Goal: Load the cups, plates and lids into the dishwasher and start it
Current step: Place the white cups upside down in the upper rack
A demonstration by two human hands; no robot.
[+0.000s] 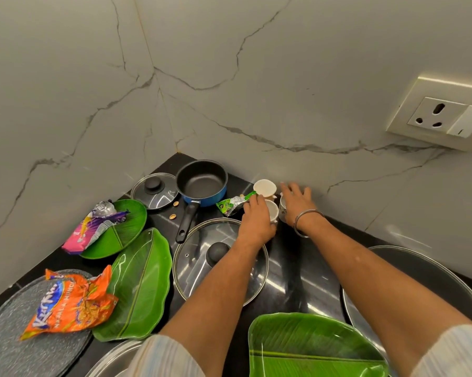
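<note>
Three white cups stand near the marble wall on the black counter (292, 273). The back cup (264, 187) is upright and free. My left hand (256, 219) grips the middle cup (273, 210), fingers curled at its rim. My right hand (297, 201) lies over the patterned cup (282, 212) with fingers stretched toward the wall. A large glass lid (202, 240) lies under my left forearm, a small glass lid (154, 190) sits at the back, and another big lid (420, 281) is at right. Green leaf plates lie at left (120, 235), centre-left (139, 287) and bottom (316, 346).
A blue saucepan (202, 183) stands in the corner, handle pointing toward me. A green wrapper (233, 205) lies beside my left hand. Snack packets lie on the left plate (93, 227) and on a grey tray (1, 349). A wall socket (441, 115) is at right.
</note>
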